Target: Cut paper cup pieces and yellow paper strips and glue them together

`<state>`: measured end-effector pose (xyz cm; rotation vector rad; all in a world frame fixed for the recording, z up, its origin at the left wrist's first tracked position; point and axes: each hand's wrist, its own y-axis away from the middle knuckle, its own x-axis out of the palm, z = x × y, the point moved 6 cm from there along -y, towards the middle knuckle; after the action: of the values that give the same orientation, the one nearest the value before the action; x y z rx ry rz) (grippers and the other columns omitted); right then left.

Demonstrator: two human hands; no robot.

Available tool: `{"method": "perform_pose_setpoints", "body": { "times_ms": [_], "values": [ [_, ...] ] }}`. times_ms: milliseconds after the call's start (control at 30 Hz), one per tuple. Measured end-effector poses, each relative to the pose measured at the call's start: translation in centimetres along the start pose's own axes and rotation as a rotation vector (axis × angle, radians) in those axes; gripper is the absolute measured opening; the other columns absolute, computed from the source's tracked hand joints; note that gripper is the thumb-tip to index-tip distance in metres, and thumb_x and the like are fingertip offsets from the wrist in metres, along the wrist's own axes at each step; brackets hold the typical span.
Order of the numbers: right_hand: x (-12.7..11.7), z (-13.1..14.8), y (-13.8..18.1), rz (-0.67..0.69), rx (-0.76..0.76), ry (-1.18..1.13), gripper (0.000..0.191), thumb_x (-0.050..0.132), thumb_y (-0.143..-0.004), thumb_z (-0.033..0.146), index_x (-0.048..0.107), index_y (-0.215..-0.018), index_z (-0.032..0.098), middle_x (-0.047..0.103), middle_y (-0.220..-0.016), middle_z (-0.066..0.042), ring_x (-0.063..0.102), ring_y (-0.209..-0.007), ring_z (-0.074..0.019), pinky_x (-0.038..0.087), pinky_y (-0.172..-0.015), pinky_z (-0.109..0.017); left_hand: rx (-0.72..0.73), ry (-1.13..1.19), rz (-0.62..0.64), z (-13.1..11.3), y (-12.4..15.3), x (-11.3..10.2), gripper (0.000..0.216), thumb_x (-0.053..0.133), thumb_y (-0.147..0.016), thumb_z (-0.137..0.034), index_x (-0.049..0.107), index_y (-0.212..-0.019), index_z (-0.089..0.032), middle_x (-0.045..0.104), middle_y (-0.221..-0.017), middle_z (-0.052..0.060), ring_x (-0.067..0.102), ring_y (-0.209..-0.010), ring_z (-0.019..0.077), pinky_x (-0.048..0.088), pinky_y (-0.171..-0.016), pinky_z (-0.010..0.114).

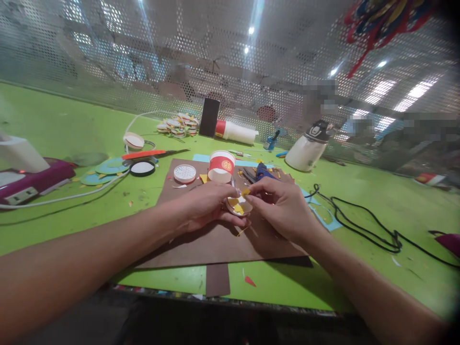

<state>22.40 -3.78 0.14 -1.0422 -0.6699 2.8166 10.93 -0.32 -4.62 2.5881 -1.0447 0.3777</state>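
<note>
Between thumb and fingers, my left hand (212, 206) grips a small round white disc (245, 207) with a raised rim and yellow pieces on its face. My right hand (283, 203) pinches a small yellow piece (246, 191) at the disc's upper edge. Just beyond my hands stands a red and white paper cup (222, 166), with a round white lid-like disc (185, 173) to its left. A dark blue tool, which looks like a glue gun (264, 171), lies behind my right hand. All of this is over a brown board (215, 247).
A utility knife (143, 154) and a black-rimmed round lid (142, 168) lie left, near a purple power strip (25, 182). Behind are a phone (209, 117), stacked cups (237, 132) and a pile of small discs (178, 124). A white bottle (307, 148) and black cable (359, 225) are right.
</note>
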Motion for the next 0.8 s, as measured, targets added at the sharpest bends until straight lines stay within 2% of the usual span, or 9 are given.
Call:
{"method": "perform_pose_setpoints", "body": {
  "times_ms": [167, 267, 400, 500, 667, 800],
  "values": [
    [0.2, -0.8, 0.0, 0.158, 0.233, -0.286, 0.009, 0.067, -0.074, 0.025, 0.066, -0.072, 0.016, 0.06, -0.059, 0.003, 0.052, -0.051, -0.009, 0.04, -0.048, -0.023, 0.006, 0.016, 0.023, -0.2, 0.0, 0.1, 0.018, 0.054, -0.082, -0.023, 0.061, -0.085, -0.007, 0.068, -0.082, 0.015, 0.065, -0.061, 0.0154, 0.056, -0.059, 0.028],
    [0.1, -1.2, 0.0, 0.215, 0.306, -0.351, 0.008, 0.069, -0.073, 0.024, 0.066, -0.072, 0.016, 0.06, -0.055, 0.004, 0.049, -0.046, -0.0071, 0.038, -0.045, -0.021, 0.013, -0.03, 0.06, -0.2, 0.1, 0.3, 0.02, 0.052, -0.084, -0.024, 0.062, -0.085, -0.007, 0.068, -0.085, 0.015, 0.065, -0.062, 0.0158, 0.056, -0.058, 0.028],
    [-0.2, -1.6, -0.1, 0.247, 0.38, -0.365, 0.006, 0.071, -0.069, 0.019, 0.065, -0.069, 0.017, 0.062, -0.051, 0.004, 0.05, -0.041, -0.0072, 0.039, -0.042, -0.021, -0.026, -0.123, 0.024, 0.0, 0.3, 0.1, 0.015, 0.054, -0.083, -0.021, 0.061, -0.084, -0.008, 0.068, -0.081, 0.014, 0.067, -0.065, 0.0186, 0.053, -0.051, 0.026],
    [-0.4, -1.8, -0.1, 0.278, 0.456, -0.38, 0.009, 0.073, -0.065, 0.019, 0.065, -0.067, 0.018, 0.064, -0.049, 0.003, 0.053, -0.041, -0.0085, 0.042, -0.041, -0.022, -0.029, -0.165, 0.029, 0.0, 0.3, 0.1, 0.013, 0.055, -0.081, -0.019, 0.062, -0.084, -0.008, 0.067, -0.075, 0.013, 0.065, -0.06, 0.0166, 0.05, -0.047, 0.023],
    [-0.8, -1.8, -0.1, 0.312, 0.44, -0.414, 0.006, 0.074, -0.064, 0.019, 0.069, -0.067, 0.019, 0.067, -0.052, 0.001, 0.056, -0.043, -0.0093, 0.046, -0.044, -0.023, 0.001, -0.184, 0.03, 0.0, 0.3, 0.0, 0.013, 0.056, -0.08, -0.017, 0.061, -0.089, -0.009, 0.068, -0.074, 0.012, 0.065, -0.059, 0.0161, 0.051, -0.048, 0.023],
    [-1.1, -2.4, -0.2, 0.336, 0.395, -0.324, 0.004, 0.072, -0.065, 0.017, 0.073, -0.066, 0.021, 0.065, -0.052, 0.003, 0.054, -0.044, -0.0085, 0.044, -0.044, -0.021, 0.005, -0.21, 0.007, 0.1, 0.2, -0.2, 0.013, 0.053, -0.08, -0.015, 0.058, -0.091, -0.01, 0.067, -0.074, 0.011, 0.066, -0.061, 0.0182, 0.052, -0.047, 0.024]
  ]
}}
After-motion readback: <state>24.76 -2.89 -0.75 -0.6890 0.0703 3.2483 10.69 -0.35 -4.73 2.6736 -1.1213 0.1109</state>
